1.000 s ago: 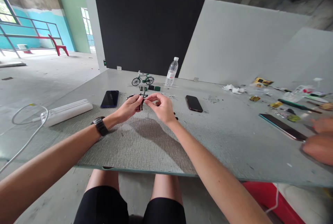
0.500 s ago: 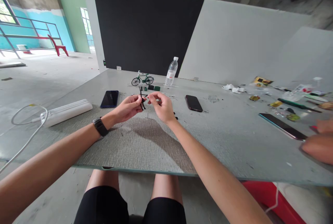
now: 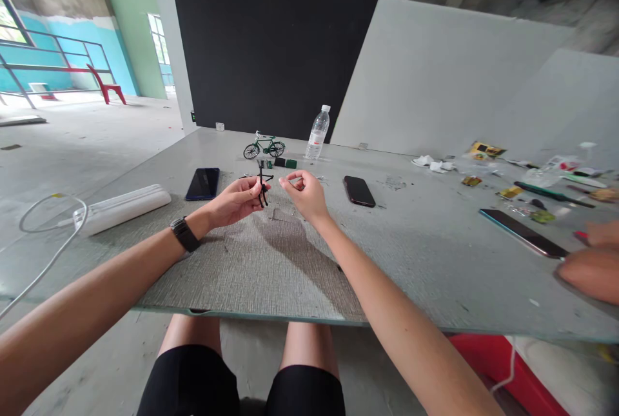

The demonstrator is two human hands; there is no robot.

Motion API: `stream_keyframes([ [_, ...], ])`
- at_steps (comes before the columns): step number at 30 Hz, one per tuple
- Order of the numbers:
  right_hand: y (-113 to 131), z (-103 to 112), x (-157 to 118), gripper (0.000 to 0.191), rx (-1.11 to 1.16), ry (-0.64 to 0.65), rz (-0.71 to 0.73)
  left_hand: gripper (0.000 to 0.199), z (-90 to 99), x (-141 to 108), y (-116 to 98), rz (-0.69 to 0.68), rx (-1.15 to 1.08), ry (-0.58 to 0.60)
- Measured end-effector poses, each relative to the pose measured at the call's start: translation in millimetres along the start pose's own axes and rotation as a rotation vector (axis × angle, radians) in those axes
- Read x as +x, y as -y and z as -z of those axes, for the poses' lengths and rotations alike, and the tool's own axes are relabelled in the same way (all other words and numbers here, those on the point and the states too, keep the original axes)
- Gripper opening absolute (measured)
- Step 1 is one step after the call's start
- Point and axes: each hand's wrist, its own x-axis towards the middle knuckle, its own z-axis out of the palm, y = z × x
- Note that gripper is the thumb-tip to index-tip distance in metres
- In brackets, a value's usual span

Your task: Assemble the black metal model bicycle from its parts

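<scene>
Black, thin and branching, with an upright rod and short arms off its side, the small frame-like part [image 3: 262, 175] is in my left hand [image 3: 238, 199], raised above the grey textured table top [image 3: 232, 267]. I grip its lower half between thumb and fingers, so that the rod stands nearly upright. My right hand [image 3: 308, 197] is near it but apart, thumb and forefinger drawn together; I cannot tell whether anything tiny is pinched between them.

I take the step in hand to be close fingertip work on this part, with my left hand as the holder and my right as the one that adjusts.

What the next move calls for, as I judge it, is a steady left grip and a light, well-aimed right pinch. The arms look slender enough to bend if pressed hard, and the part could turn between my left fingers. If something small is in my right fingertips, it wants a secure hold and lining up by eye before any push.

Beyond my hands, a green model bicycle with black spoked wheels [image 3: 264, 146] stands upright, with a flat black block [image 3: 280, 162] and a flat dark-green block [image 3: 291, 164] side by side just in front. To its right stands a clear plastic bottle with a white cap [image 3: 318, 135].
</scene>
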Motion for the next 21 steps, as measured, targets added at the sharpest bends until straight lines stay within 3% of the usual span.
stream_keyframes([
  [17,2.0,-1.7,-0.8,0.035,-0.027,0.093,0.044,0.034,-3.9,-1.9,-3.3,0.012,-0.052,0.051],
  [21,-0.6,1.1,2.4,0.029,-0.091,0.105,0.138,0.031,-1.7,-1.5,-2.7,-0.016,-0.013,0.024],
])
